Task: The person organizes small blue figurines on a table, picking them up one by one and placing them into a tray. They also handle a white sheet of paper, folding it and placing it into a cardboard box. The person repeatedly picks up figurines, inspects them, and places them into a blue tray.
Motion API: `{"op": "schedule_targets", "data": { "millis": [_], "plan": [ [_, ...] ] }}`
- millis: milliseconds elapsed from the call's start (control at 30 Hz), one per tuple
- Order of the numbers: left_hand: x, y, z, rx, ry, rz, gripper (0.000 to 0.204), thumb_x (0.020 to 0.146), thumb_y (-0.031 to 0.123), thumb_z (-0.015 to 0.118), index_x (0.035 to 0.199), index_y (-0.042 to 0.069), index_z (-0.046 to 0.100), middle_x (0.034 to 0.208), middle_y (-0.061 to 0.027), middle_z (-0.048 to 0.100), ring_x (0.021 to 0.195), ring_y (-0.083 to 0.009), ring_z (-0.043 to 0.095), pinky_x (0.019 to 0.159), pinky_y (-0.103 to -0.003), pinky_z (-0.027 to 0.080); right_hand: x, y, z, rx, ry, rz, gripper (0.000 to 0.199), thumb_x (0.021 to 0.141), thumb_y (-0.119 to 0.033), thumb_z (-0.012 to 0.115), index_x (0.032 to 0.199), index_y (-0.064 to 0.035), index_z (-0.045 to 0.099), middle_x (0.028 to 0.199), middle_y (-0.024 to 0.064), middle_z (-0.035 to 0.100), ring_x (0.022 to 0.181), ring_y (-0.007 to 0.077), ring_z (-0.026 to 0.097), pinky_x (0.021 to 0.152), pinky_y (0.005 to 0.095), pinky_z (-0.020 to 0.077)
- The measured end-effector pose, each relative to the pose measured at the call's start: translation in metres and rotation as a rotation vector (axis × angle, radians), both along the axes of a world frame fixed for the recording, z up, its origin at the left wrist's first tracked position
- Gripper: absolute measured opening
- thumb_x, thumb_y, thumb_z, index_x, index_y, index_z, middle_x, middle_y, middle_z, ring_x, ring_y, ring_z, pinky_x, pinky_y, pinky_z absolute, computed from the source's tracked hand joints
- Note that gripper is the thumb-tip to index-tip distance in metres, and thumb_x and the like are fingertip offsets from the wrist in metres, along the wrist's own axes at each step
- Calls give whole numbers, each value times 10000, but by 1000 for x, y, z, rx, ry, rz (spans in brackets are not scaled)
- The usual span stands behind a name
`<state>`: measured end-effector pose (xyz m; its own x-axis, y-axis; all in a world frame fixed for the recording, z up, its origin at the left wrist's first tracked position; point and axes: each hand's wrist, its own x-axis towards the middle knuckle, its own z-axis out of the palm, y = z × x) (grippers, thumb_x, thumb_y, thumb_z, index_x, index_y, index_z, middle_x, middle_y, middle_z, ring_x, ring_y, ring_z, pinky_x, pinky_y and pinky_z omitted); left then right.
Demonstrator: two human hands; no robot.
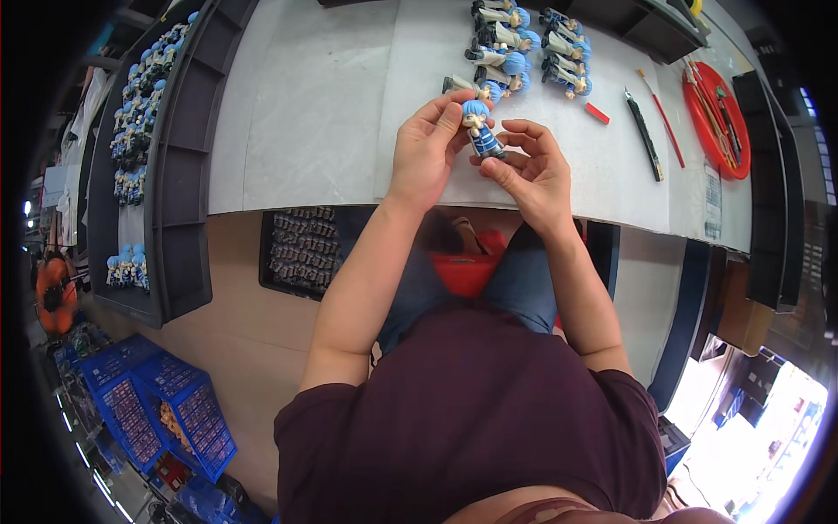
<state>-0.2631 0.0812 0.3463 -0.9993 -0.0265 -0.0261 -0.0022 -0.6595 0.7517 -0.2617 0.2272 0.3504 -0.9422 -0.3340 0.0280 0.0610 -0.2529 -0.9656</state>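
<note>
Between my two hands is a small blue-haired figurine (482, 131) in blue and white clothes, held upright above the pale worktable (305, 113). My left hand (428, 144) grips it at the head and side, thumb near the hair. Around its feet close the thumb and fingers of my right hand (534, 170). Just beyond my hands, a column of similar figurines (502, 52) lies on the tabletop. A second, shorter column of figurines (567, 57) lies to its right.
Right of my hands lie a red cap (597, 113), a dark pen-like tool (644, 135), a thin red brush (663, 118) and a red tray (740, 157) with brushes. A black crate (183, 175) of figurines stands at left. Blue crates (175, 384) sit on the floor.
</note>
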Motion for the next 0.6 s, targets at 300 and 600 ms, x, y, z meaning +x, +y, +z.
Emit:
{"op": "schedule_targets", "data": {
  "millis": [300, 600],
  "plan": [
    [0, -2, -3, -114, 41, -7, 300, 883, 105, 507, 1163, -3, 507, 1084, -131, 575, 1000, -178, 543, 852, -293, 425, 0, -1, -4, -1, 229, -88, 509, 744, 17, 655, 1170, 13, 377, 1085, 128, 462, 906, 145, 539, 759, 263, 490],
    [2, -1, -3, -54, 132, -42, 314, 856, -6, 478, 1168, -18, 503, 1125, -141, 562, 1027, -175, 525, 890, -307, 409, -3, 0, -7, -61, 81, -87, 457, 805, 5, 594, 1193, 17, 353, 1132, 157, 468, 940, 173, 541, 796, 265, 482]
  ]
}}
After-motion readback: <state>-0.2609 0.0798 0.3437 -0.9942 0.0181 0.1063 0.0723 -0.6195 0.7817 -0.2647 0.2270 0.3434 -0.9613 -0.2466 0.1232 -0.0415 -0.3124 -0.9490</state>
